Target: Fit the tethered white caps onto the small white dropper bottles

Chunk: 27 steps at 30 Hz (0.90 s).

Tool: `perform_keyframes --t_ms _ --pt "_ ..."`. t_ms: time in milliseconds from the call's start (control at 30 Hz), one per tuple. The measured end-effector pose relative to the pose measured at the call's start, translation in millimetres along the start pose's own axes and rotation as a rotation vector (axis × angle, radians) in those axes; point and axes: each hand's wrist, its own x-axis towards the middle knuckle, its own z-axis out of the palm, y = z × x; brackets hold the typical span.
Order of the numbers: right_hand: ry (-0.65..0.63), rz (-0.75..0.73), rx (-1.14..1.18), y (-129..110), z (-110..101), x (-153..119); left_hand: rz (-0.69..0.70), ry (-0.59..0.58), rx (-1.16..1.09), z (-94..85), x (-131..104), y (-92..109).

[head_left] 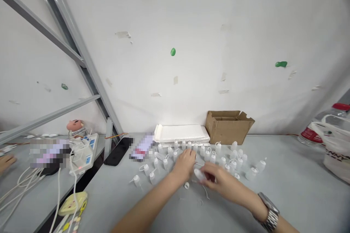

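Many small, whitish, translucent squeeze bottles with tethered caps, such as one bottle at the left, stand on the grey table. My left hand is among them, its fingers curled downward and pressed together; whatever they hold is hidden behind the hand. In my right hand a small white plastic bottle is pinched between thumb and fingers, tilted and slightly blurred. A loose white cap lies on the table just below my left hand. Thin white plastic strips lie near my right hand.
Behind the bottles are a stack of white trays and an open cardboard box. A black phone lies left, beside a power strip with cables. A white plastic bag stands right. Another person's hand shows far left.
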Motion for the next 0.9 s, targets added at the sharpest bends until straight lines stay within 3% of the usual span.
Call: perform_keyframes --t_ms 100,200,300,500,733,900 --pt "0.235 -0.002 0.169 4.1 -11.5 6.9 -0.011 0.020 -0.058 -11.6 -7.4 -0.4" --pt "0.377 0.035 0.350 12.2 -6.5 9.5 0.002 -0.031 -0.125 -18.6 -20.0 -4.8" --pt "0.379 0.064 0.464 20.0 6.0 9.3 -0.013 -0.119 -0.247 -13.8 -33.1 -10.5" --pt "0.339 0.097 0.575 25.6 20.1 8.6 -0.080 -0.096 -0.313 9.2 -41.1 -10.3" --pt "0.445 0.073 0.516 25.0 29.0 8.4 -0.173 0.100 -0.440 10.6 -38.2 -17.9" --pt "0.361 0.142 0.663 25.2 37.8 8.2 -0.270 0.242 -0.670 8.1 -38.3 -20.2"
